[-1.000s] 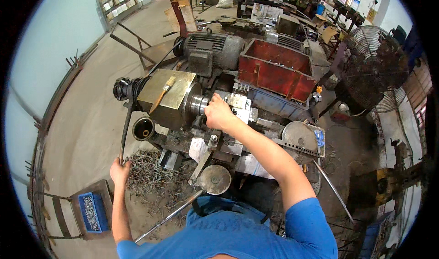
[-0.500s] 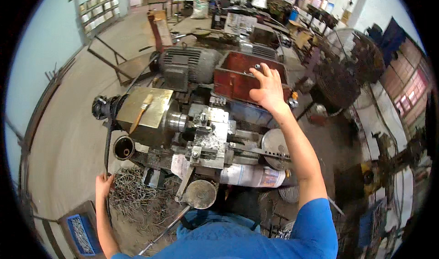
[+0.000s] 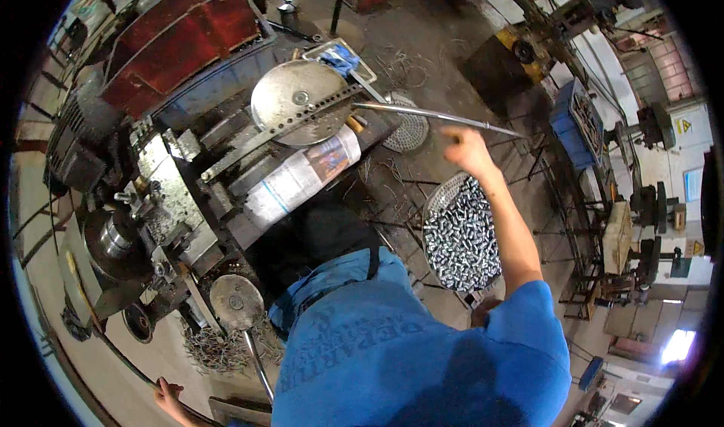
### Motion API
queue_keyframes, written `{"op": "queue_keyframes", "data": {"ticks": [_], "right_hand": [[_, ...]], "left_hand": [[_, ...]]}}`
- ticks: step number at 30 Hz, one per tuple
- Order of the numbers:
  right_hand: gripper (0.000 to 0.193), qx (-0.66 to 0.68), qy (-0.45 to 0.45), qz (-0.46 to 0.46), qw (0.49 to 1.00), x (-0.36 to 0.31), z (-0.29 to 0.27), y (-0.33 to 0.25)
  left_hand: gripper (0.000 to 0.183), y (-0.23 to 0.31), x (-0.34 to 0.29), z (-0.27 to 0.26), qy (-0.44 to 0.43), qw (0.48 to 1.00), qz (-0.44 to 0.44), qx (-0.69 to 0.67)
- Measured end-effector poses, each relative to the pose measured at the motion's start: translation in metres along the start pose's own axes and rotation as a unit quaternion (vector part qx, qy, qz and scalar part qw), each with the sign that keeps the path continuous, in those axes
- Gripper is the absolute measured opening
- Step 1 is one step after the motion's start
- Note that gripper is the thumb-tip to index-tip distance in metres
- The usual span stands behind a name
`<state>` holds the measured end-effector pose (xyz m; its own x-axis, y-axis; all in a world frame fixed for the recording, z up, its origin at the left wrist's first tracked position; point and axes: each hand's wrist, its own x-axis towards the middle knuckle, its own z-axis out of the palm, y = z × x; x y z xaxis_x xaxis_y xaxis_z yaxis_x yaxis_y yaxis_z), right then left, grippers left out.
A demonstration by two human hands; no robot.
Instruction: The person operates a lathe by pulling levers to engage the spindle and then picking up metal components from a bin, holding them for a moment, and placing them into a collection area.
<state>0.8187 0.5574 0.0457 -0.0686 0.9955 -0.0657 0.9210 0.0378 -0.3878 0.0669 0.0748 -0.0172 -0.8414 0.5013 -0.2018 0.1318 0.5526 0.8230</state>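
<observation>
My left hand (image 3: pixel 169 391), at the lower left, is closed round a long black rod (image 3: pixel 124 357) that runs up to the lathe-like machine. My right hand (image 3: pixel 469 152) is stretched out over the floor on the right, slightly blurred, its fingers apart and nothing visible in them. Just below it, partly behind my forearm, stands a basket full of small shiny metal cylinders (image 3: pixel 458 238). Close by on its left lies a perforated round lid or basket (image 3: pixel 407 125). The machine's spindle (image 3: pixel 117 235) and metal slide (image 3: pixel 172 193) are between my hands, to the left.
A red metal bin (image 3: pixel 188 46) stands behind the machine. On the bench are a round metal disc (image 3: pixel 294 95), a perforated bar (image 3: pixel 256 144) and newspaper (image 3: pixel 302 178). A metal rod (image 3: pixel 445 115) extends rightward. Metal shavings (image 3: pixel 219 344) lie below. A blue crate (image 3: pixel 577 121) is at right.
My view has swung to the right. My right hand has left the red bin and come out over the floor near the basket of metal cylinders. My left hand stays on the black rod.
</observation>
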Motion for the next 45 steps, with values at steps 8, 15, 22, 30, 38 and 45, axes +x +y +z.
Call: {"op": "queue_keyframes", "data": {"ticks": [8,15,22,30,38,45], "right_hand": [[0.023,-0.301,-0.259,0.010,0.918,-0.094,0.111,0.129],[0.034,-0.334,-0.314,-0.066,0.886,-0.089,0.097,0.136],[0.035,-0.325,-0.265,0.001,0.908,-0.087,0.118,0.138],[0.047,0.131,-0.016,-0.201,0.971,-0.058,0.059,-0.005],[0.050,0.354,-0.101,-0.561,0.741,-0.045,0.069,-0.268],[0.051,0.319,-0.084,-0.630,0.703,-0.055,0.079,-0.324]], "left_hand": [[0.033,0.014,0.011,0.009,0.010,1.000,-0.025,-0.011],[0.035,0.011,0.012,0.007,0.025,0.999,-0.017,0.035],[0.040,0.004,0.014,0.009,0.034,0.999,-0.009,0.002],[0.038,0.177,-0.050,0.060,0.087,0.970,0.192,0.118],[0.032,0.300,-0.090,0.261,-0.376,0.891,0.153,-0.201],[0.035,0.288,-0.103,0.280,-0.445,0.782,0.069,-0.431]]}}
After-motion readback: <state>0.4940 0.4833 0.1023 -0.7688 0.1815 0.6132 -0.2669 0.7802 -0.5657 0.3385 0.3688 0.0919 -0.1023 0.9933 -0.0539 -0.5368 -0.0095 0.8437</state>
